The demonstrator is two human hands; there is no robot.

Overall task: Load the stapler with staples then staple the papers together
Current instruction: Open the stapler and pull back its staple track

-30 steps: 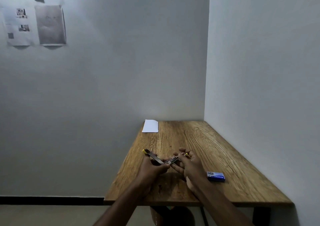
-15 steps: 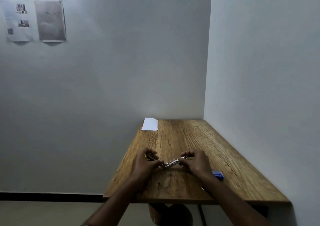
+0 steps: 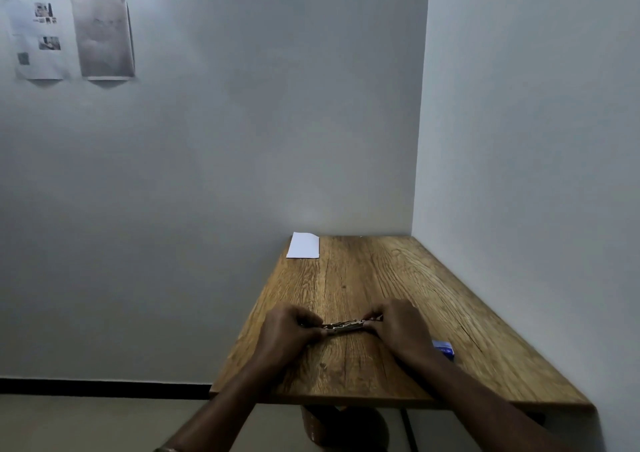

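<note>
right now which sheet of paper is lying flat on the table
The white paper at the table's far left corner; the other sheets are stuck to the wall, upper left.

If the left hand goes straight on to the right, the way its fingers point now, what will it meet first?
Likely the right hand. The left hand grips one end of the stapler, the right hand the other end, so only the stapler's bare middle lies between them. Depth is hard to judge here.
</note>
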